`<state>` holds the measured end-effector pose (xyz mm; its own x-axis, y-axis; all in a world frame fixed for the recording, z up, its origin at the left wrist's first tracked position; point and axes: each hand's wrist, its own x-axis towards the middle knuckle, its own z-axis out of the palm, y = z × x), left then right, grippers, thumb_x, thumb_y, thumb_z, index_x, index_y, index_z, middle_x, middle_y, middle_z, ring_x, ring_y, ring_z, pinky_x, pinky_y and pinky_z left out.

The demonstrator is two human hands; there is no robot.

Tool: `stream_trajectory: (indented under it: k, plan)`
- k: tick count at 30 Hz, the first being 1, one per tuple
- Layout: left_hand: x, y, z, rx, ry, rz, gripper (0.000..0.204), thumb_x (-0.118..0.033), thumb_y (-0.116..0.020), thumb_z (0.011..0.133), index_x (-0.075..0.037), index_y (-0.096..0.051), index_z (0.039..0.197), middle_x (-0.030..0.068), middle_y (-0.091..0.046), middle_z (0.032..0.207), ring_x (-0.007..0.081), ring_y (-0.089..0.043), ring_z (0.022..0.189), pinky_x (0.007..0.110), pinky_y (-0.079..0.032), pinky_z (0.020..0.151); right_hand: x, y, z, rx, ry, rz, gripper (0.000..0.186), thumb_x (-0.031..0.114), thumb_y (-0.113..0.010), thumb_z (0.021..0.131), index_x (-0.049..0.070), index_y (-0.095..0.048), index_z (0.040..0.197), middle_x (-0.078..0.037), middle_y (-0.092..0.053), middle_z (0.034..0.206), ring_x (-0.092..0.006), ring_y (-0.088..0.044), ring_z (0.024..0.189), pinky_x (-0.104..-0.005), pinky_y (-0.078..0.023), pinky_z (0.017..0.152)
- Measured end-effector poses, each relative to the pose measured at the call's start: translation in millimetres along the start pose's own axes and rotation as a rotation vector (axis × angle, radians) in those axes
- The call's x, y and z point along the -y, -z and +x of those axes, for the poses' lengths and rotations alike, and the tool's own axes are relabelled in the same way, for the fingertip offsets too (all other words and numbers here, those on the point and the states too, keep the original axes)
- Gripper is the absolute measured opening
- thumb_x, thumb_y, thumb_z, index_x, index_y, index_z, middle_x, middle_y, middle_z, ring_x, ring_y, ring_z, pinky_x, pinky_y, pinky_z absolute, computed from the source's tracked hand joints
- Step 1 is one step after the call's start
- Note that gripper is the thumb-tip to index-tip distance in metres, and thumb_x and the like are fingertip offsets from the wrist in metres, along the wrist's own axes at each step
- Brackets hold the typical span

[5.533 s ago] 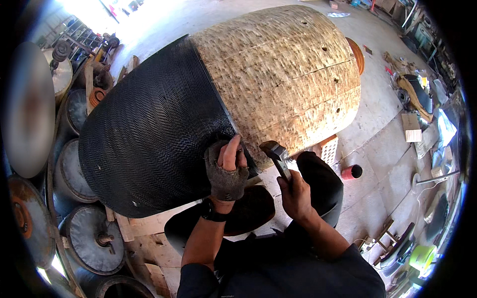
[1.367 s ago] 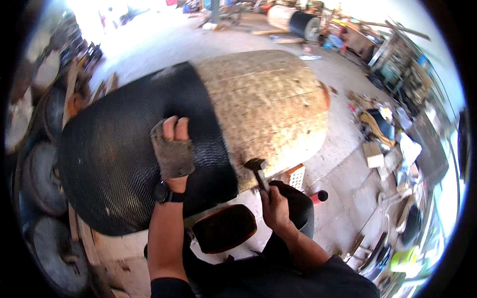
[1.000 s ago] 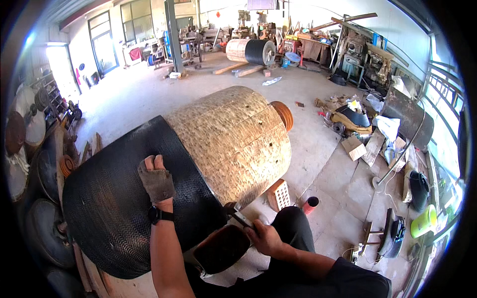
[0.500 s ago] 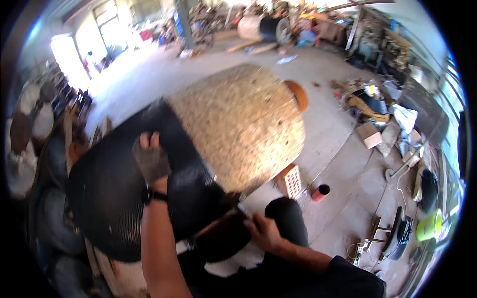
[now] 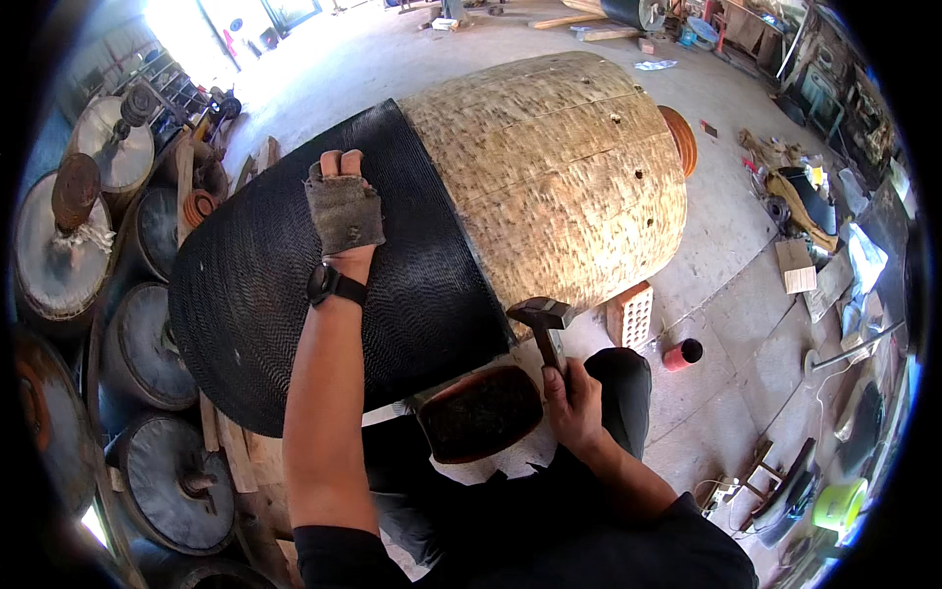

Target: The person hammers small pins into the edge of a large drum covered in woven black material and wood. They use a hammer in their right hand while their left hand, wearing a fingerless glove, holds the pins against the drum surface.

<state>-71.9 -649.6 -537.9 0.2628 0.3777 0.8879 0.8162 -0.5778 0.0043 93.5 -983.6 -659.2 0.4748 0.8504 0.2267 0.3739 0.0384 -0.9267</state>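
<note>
A large drum lies across in front of me. Its right part is pale, speckled and wood-like, and its left part is wrapped in a black ribbed rubber sheet. My left hand, in a worn grey fingerless glove, presses on the rubber with its fingers extended. In my right hand is a hammer, gripped by its handle. The hammer's head is close to the near edge of the drum, where rubber and pale surface meet; I cannot tell whether it touches. Between my knees sits a brown-rimmed container, dark inside.
Several round-ended drums are stacked at left beside wooden planks. An orange ring-shaped end juts from the drum's right. A perforated brick and a red can stand on the floor; a yellow-green bucket is at lower right.
The view has tilted down, so the drum appears higher and further right. My right hand and the hammer have come up toward the drum's near edge. My left hand stays on the rubber.
</note>
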Motion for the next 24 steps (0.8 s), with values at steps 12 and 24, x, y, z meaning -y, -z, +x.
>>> stream_trajectory:
  k: [12,24]
  plan:
    - [-110.0,37.1,-94.2,0.054,-0.045,-0.633,0.035,-0.001,-0.062,0.089,-0.006,-0.060,0.123,0.0133,-0.064,0.106,0.0304,-0.062,0.095,0.044,-0.051,0.085,-8.9,29.0,49.7,0.053,-0.148,-0.299,0.021,0.022,-0.065,0.096,0.001,-0.060,0.095,-0.025,-0.059,0.069,-0.0418,-0.064,0.067,-0.0445,-0.050,0.058]
    - [-66.8,21.4,-107.1,-0.173,-0.085,-0.309,0.023,-0.001,-0.060,0.095,-0.006,-0.065,0.116,0.0117,-0.058,0.104,0.0266,-0.058,0.091,0.041,-0.051,0.078,-34.8,110.1,142.1,0.879,0.107,-1.292,0.029,0.032,-0.069,0.088,0.002,-0.068,0.086,-0.017,-0.069,0.078,-0.0367,-0.070,0.078,-0.0465,-0.055,0.068]
